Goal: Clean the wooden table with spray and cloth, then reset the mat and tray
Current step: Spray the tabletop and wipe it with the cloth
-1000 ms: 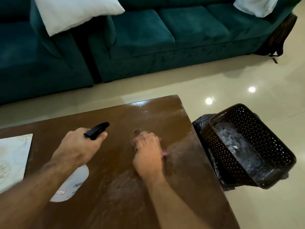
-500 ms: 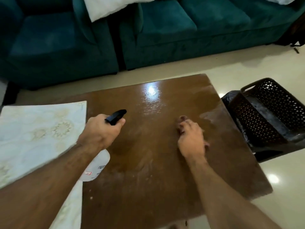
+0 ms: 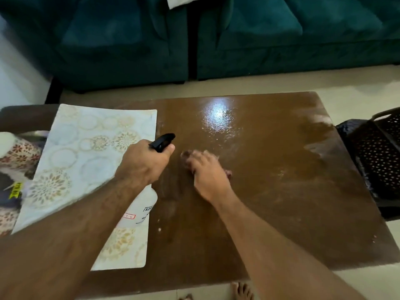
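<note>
**Wiping the middle of the table, with the mat waiting on the left**

Starting from the left edge, some patterned fabric things [image 3: 15,161] lie beyond the mat; what they are I cannot tell. Next comes the pale mat [image 3: 86,156] with round flower prints. It lies on the left part of the wooden table [image 3: 281,202], its long axis running from the near edge toward the far edge and a little tilted.

The left hand [image 3: 144,164] has its fingers curled around the neck of the spray bottle [image 3: 142,210]. The black nozzle [image 3: 163,141] sticks out above the knuckles and points to the far right, toward the wet shiny patch [image 3: 218,118]. The white body of the bottle hangs under the wrist, over the right border of the mat.

Just beside it, to the right, the right hand [image 3: 207,172] presses flat on the table with the fingers almost straight. A small reddish piece of the cloth [image 3: 227,173] shows at its right side; the rest is hidden under the palm.

The dull, unwiped area seems to lie to the right and toward the near edge, so I judge the next stroke goes that way, and the right hand is the nearer one.

At the far right, on the floor, stands the dark perforated tray [image 3: 378,161], tilted and touching the table's right edge. What is in it, I cannot tell.
</note>
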